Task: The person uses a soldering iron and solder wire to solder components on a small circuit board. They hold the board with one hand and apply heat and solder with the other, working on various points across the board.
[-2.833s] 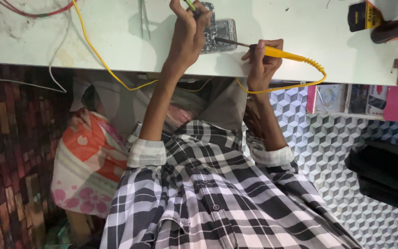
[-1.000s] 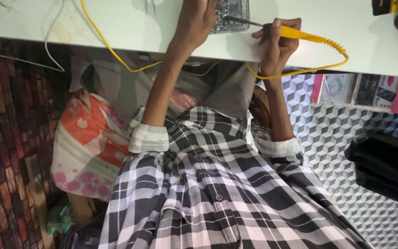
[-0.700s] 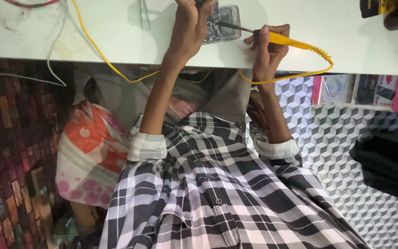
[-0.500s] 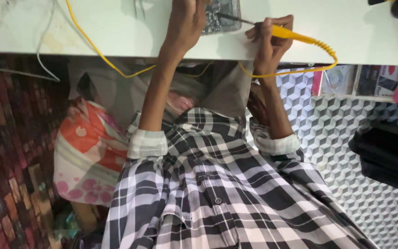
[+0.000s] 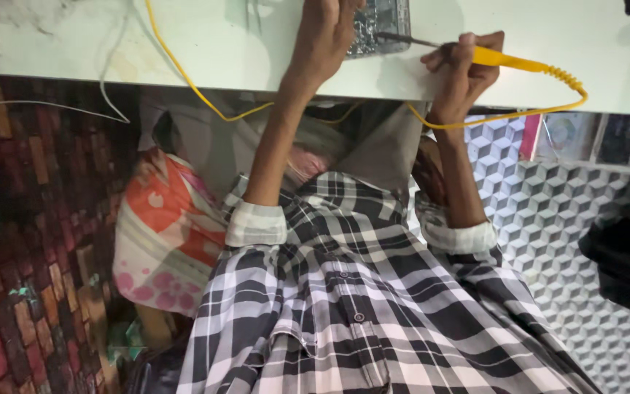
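while i watch from the head camera, the left hand (image 5: 326, 40) is curled down on a small grey circuit board (image 5: 379, 25) at the far edge of the white table (image 5: 242, 44), pinning it; i cannot tell whether the fingers also pinch something. the right hand (image 5: 461, 69) grips a yellow-handled soldering iron (image 5: 504, 60), its dark tip resting on the board's right side. i judge the main risks are these: the board could skid if the left hand's pressure eases, dragging the tip across neighbouring parts. the coiled yellow cord (image 5: 541, 102) loops over the table edge and could tug the iron off its spot. left fingertips sit close to the tip and might get burned.
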